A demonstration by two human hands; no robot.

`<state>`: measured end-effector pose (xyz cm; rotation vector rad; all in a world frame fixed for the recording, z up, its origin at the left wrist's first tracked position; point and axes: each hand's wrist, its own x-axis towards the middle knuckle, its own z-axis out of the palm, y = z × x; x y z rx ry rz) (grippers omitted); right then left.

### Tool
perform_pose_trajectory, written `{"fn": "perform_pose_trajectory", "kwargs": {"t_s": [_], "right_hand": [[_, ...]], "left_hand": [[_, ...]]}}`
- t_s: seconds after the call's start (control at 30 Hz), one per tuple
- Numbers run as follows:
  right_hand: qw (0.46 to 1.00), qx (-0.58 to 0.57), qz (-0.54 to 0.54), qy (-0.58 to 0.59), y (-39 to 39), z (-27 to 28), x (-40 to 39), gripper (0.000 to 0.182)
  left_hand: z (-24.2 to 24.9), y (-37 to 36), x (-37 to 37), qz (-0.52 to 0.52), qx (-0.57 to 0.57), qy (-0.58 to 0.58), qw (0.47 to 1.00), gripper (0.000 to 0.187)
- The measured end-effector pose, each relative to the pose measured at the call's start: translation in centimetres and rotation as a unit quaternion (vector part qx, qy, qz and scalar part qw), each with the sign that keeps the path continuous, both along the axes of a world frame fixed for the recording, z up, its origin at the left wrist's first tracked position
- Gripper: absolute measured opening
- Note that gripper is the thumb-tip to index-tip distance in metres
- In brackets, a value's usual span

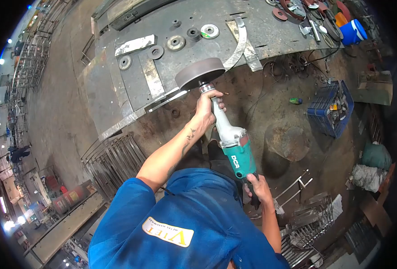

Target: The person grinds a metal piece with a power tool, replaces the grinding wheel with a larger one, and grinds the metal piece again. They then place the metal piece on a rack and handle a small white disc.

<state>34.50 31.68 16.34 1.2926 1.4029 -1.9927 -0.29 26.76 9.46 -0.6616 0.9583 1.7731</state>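
Note:
A teal and grey DCA straight grinder (239, 154) is held in front of my body, pointing up toward the bench. My left hand (208, 107) wraps around its slim grey neck, just below the spindle. At the rear, my right hand (259, 188) is closed around the black handle. A wide, dark abrasive wheel (200, 73) is fitted on the grinder's end, overlapping the near edge of the steel workbench (100, 89) in this view. Near the wheel on the bench lie a curved metal strip (237, 51) and a flat bar (152, 78).
On the bench rest several round discs, among them a green-and-white disc (210, 31). A blue bucket (353, 32) stands at its far right. On the floor are a blue crate (330, 110), a round stool-like block (288, 142) and metal racks (113, 157).

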Motion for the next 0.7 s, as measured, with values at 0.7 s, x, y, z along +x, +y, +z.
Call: {"fn": "perform_pose_trajectory", "kwargs": {"t_s": [0.7], "right_hand": [[0.998, -0.030, 0.040, -0.030, -1.9, -1.4, -0.3, 0.056]], "left_hand": [[-1.2, -5.2, -0.6, 0.048, -0.026, -0.016, 0.998, 0.017]]}}
